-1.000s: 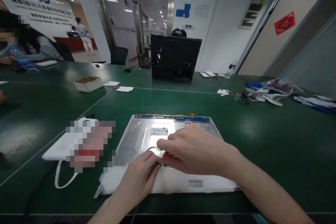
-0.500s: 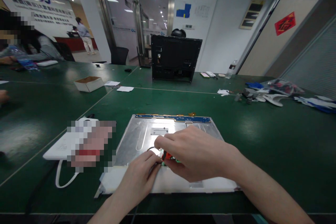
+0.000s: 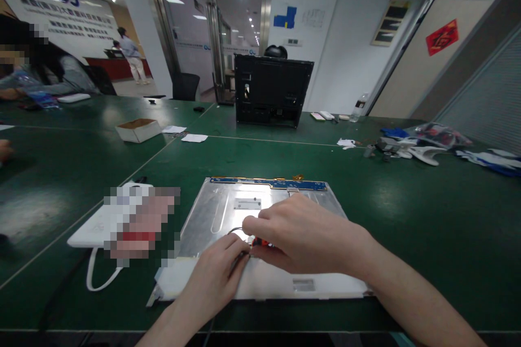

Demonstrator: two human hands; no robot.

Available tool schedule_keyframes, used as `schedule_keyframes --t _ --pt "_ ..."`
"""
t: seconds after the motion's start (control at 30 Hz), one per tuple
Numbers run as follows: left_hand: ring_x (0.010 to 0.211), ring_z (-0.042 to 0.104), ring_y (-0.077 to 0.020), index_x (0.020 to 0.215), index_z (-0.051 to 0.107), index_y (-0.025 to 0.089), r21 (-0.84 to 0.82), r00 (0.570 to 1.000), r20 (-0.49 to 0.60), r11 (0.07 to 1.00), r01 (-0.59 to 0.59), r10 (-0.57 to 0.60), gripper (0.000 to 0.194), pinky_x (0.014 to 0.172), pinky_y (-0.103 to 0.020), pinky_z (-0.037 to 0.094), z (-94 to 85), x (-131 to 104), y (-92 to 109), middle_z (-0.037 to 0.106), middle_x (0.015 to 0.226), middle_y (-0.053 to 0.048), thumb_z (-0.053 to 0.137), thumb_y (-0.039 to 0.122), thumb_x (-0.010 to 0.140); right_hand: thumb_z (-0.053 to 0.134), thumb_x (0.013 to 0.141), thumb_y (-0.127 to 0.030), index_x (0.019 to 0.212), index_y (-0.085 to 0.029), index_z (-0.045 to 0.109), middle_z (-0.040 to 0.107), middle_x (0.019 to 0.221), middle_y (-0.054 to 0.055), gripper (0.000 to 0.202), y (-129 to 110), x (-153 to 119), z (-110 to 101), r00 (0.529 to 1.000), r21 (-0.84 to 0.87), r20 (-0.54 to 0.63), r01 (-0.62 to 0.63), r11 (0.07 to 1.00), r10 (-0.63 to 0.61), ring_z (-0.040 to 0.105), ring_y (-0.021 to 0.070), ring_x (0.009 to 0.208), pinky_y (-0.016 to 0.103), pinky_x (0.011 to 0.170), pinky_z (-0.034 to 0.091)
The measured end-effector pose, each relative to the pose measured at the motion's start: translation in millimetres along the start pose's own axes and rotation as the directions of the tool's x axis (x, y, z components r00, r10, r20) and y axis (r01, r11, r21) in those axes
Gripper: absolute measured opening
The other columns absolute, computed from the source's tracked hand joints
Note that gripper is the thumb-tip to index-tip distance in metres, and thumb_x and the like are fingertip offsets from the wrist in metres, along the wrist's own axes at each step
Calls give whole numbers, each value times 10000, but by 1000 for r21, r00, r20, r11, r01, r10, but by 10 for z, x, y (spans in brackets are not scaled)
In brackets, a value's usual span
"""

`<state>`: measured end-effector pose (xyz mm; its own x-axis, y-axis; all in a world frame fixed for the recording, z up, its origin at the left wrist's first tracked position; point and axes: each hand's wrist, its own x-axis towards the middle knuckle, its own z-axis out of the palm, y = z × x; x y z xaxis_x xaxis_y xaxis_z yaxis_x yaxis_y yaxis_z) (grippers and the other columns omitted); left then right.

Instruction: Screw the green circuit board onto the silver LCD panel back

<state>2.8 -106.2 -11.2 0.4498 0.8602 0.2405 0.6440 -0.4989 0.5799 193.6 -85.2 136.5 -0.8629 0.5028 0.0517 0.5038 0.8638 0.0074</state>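
An LCD display panel (image 3: 195, 230) lies back side up on the green table, a long blue circuit board (image 3: 244, 181) along its far edge. My right hand (image 3: 303, 236) is curled round a small red-and-black tool (image 3: 260, 241), most of it hidden by the fingers. Beside it, my left hand (image 3: 217, 265) has thumb and fingers pinched together near the tool's end. A thin dark cable (image 3: 235, 229) runs by the left fingertips; whether they grip it is hidden. Both hands are over the panel's near half.
Left of the panel sits a white device (image 3: 95, 222) with a white cable, partly blurred out. A white box (image 3: 138, 130), paper sheets (image 3: 194, 138) and a black monitor casing (image 3: 272, 92) stand farther back. Gloves and bags (image 3: 431, 141) lie at right. A person (image 3: 61, 73) sits far left.
My right hand has rolled slightly and its lower edge has risen, so a small window on the panel's near strip shows more. My left hand stays nearly still.
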Motion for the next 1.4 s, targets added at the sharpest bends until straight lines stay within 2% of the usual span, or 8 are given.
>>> schedule_keyframes --t 0.17,0.37,0.6,0.87,1.2,1.4 --pt "913 588 -212 924 564 210 8 1000 12 1000 6 -6 143 790 -329 475 -3 7 -4 594 948 -58 428 178 891 472 876 -226 967 -186 493 646 803 11 102 -5 0 -3 1000 16 2 0 1000 -1 478 111 570 269 491 186" --pt "899 591 -209 912 570 207 13 1000 2 1000 0 0 149 774 -320 474 1 6 -9 597 936 -56 427 174 883 476 867 -216 955 -185 487 639 808 16 94 -5 -1 -10 1000 61 2 4 998 -4 480 114 574 263 494 199" --pt "884 594 -204 901 571 206 -10 1000 4 1000 -6 6 170 744 -310 469 5 9 -12 608 947 -55 426 135 848 505 913 -422 959 -206 514 657 785 13 221 19 -1 -3 1000 49 14 13 999 -14 519 121 608 269 511 195" --pt "907 587 -209 922 558 206 5 1000 -5 1000 -10 10 131 777 -321 470 21 1 -21 594 947 -59 431 189 894 450 926 -276 901 -197 522 632 727 1 110 15 -2 24 1000 7 -27 6 1000 -6 470 105 557 276 502 180" --pt "902 585 -208 911 565 207 3 1000 11 1000 1 -1 135 785 -325 476 6 12 -3 587 940 -57 437 173 880 467 859 -199 968 -182 496 643 818 14 114 -7 6 9 1000 47 -12 -14 999 15 475 111 571 269 492 191" --pt "894 589 -210 910 568 211 12 1000 7 1000 8 -8 141 768 -324 478 7 1 -10 591 933 -57 440 168 871 468 865 -214 973 -190 487 641 833 11 112 -8 -4 -6 1000 50 -7 7 999 -7 484 117 594 264 493 198"
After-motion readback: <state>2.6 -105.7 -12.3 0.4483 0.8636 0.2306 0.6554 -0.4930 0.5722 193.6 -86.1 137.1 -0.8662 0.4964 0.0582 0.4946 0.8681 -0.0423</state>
